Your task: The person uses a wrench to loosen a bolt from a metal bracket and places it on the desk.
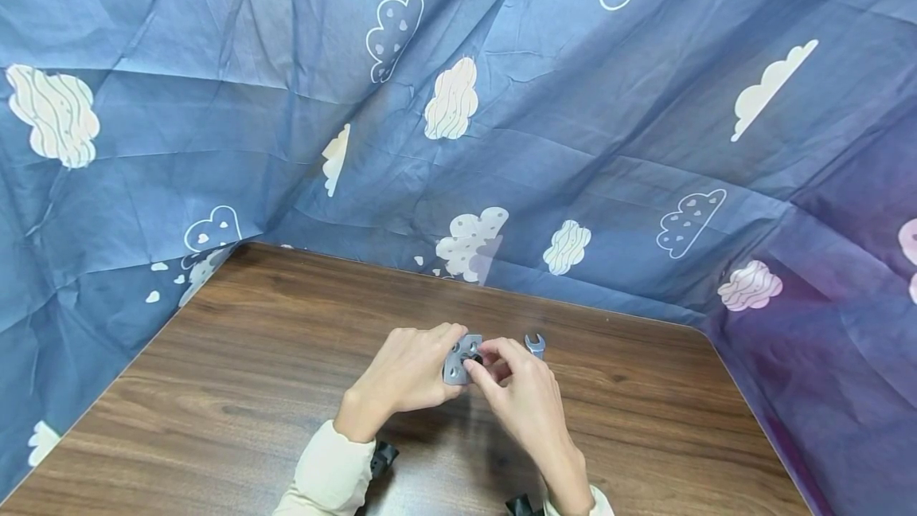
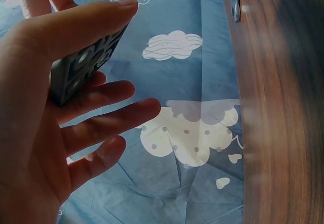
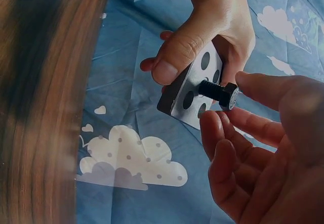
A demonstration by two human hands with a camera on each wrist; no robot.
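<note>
My left hand [image 1: 411, 369] grips a grey metal block with several round holes [image 1: 452, 373] by its edges, above the table. In the right wrist view, a black hex bolt [image 3: 230, 96] sticks out of a hole in the block's face [image 3: 178, 101], with part of its threaded shank exposed. The fingertips of my right hand [image 1: 528, 396] pinch the bolt's head from either side. In the left wrist view, the block [image 2: 76, 72] lies between the left thumb and the fingers; the bolt is hidden there.
An open-ended wrench [image 1: 535, 347] lies on the wooden table [image 1: 272, 341], just beyond my right hand. Blue cloth with white clouds [image 1: 559, 142] hangs behind the table and along its sides. Black wrist-worn devices [image 1: 383, 459] sit under the forearms.
</note>
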